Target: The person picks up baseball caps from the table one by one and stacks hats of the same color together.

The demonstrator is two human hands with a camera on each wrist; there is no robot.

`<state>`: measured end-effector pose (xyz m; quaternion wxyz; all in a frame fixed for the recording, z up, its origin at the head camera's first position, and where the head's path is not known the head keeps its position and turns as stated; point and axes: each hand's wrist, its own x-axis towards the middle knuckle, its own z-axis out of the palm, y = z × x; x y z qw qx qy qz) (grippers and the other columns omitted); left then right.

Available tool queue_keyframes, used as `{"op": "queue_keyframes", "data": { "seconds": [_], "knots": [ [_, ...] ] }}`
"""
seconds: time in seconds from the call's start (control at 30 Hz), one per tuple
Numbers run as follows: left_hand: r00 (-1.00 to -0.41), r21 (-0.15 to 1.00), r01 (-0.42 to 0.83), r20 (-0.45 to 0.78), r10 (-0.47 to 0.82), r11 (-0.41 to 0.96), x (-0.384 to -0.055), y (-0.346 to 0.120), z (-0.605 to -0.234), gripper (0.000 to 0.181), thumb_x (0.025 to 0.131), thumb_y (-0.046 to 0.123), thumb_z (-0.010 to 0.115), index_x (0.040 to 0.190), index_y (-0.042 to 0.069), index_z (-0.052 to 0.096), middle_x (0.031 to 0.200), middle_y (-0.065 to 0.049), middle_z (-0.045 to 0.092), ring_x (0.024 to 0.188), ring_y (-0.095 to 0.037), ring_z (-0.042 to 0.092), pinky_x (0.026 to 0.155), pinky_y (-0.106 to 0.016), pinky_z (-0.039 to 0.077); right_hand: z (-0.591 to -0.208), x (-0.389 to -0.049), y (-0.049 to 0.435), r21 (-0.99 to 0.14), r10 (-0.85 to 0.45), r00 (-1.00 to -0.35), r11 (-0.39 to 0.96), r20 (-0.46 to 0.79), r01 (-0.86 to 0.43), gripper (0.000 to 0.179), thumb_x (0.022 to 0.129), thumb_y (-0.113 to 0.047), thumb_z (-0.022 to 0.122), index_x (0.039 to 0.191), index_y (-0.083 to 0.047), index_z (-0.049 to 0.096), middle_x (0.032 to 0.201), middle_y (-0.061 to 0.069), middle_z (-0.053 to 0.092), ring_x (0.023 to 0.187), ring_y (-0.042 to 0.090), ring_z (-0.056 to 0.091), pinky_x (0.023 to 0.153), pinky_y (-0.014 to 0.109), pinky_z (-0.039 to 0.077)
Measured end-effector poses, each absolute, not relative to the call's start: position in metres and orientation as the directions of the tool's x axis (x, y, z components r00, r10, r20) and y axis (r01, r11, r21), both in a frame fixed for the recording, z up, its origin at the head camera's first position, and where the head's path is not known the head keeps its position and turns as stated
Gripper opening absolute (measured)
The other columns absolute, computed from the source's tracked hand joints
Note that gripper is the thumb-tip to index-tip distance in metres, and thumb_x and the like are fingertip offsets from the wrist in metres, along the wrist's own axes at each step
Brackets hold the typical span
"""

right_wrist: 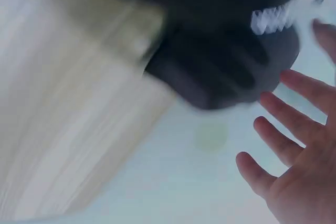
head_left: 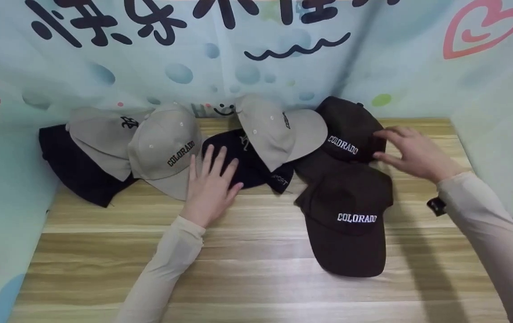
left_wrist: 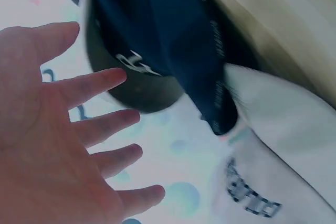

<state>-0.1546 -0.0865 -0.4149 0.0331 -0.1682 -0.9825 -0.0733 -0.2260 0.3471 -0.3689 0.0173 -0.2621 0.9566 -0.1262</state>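
Well left of the central navy cap (head_left: 252, 163) — our landmark on the table (head_left: 247, 269) — we log a far navy cap (head_left: 76, 170) partly covered by a beige emblem cap (head_left: 99, 137). Just left of the landmark, a beige Colorado cap (head_left: 162, 139) sits crown up, its brim toward us. Left hand (head_left: 209, 186): over the landmark's left part, fingers spread apart, nothing clasped; we cannot tell whether the fingertips press on it. The left wrist view agrees, showing the digits splayed with no cap between them. On the landmark's right part, a tilted beige cap (head_left: 269, 130) overlaps it. Right of the landmark lies the rear brown cap (head_left: 350, 121); also right, but nearer to us, the front brown cap (head_left: 350, 211), brim toward us. Right hand (head_left: 413, 154): farthest right of the landmark, at the rear brown cap's outer edge, thumb and fingers apart; contact uncertain. Progress: we count seven caps, none in a grasp. The two brown ones lie together, while beige and navy overlap and mix. We judge the work to be early; a firm hold on any cap is yet to be made, and most of the handling appears left
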Motion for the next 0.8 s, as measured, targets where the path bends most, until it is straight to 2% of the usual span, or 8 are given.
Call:
{"op": "queue_keyframes", "data": {
  "seconds": [0.13, 0.27, 0.43, 0.63, 0.8],
  "knots": [
    [-0.905, 0.102, 0.416, 0.141, 0.401, 0.904, -0.151, -0.073, -0.412, 0.052, 0.097, 0.04, 0.055, 0.141, 0.012, 0.05, 0.152, -0.016, 0.031, 0.143, -0.037, 0.015, 0.111, -0.058, 0.004, -0.363, -0.248, 0.361, -0.272, -0.443, -0.897, 0.865, -0.018, -0.422, 0.051, 0.097, -0.029, 0.059, 0.133, 0.005, 0.049, 0.131, 0.032, 0.047, 0.118, 0.052, 0.043, 0.095, 0.064, 0.033],
    [-0.848, 0.091, 0.517, 0.193, 0.494, 0.851, -0.144, -0.061, -0.412, 0.049, 0.094, 0.033, 0.061, 0.137, 0.01, 0.053, 0.149, -0.017, 0.037, 0.14, -0.036, 0.024, 0.111, -0.055, 0.015, -0.361, -0.266, 0.367, -0.321, -0.406, -0.911, 0.875, -0.076, -0.363, 0.052, 0.099, -0.026, 0.055, 0.134, 0.01, 0.044, 0.13, 0.036, 0.045, 0.117, 0.053, 0.044, 0.095, 0.062, 0.033],
    [-0.733, 0.12, 0.676, 0.215, 0.646, 0.727, -0.132, -0.04, -0.415, 0.046, 0.094, 0.028, 0.062, 0.136, 0.01, 0.054, 0.149, -0.017, 0.036, 0.137, -0.035, 0.031, 0.109, -0.052, 0.026, -0.362, -0.286, 0.364, -0.361, -0.401, -0.904, 0.873, -0.147, -0.329, 0.046, 0.1, -0.015, 0.05, 0.132, 0.016, 0.041, 0.122, 0.042, 0.047, 0.113, 0.055, 0.046, 0.093, 0.062, 0.036],
    [-0.569, 0.103, 0.822, 0.129, 0.812, 0.56, -0.109, -0.008, -0.429, 0.045, 0.096, 0.03, 0.058, 0.138, 0.015, 0.052, 0.151, -0.011, 0.036, 0.136, -0.032, 0.034, 0.108, -0.049, 0.03, -0.359, -0.303, 0.35, -0.41, -0.357, -0.905, 0.879, -0.231, -0.242, 0.046, 0.104, -0.018, 0.037, 0.135, 0.016, 0.038, 0.124, 0.042, 0.047, 0.114, 0.055, 0.045, 0.095, 0.062, 0.035],
    [-0.487, 0.058, 0.872, -0.007, 0.873, 0.487, -0.088, 0.013, -0.444, 0.048, 0.095, 0.037, 0.058, 0.14, 0.023, 0.05, 0.15, -0.006, 0.038, 0.133, -0.027, 0.04, 0.105, -0.046, 0.035, -0.357, -0.31, 0.339, -0.407, -0.339, -0.898, 0.89, -0.281, -0.208, 0.051, 0.105, -0.024, 0.032, 0.138, 0.016, 0.035, 0.128, 0.042, 0.043, 0.119, 0.055, 0.04, 0.099, 0.061, 0.031]
  ]
}}
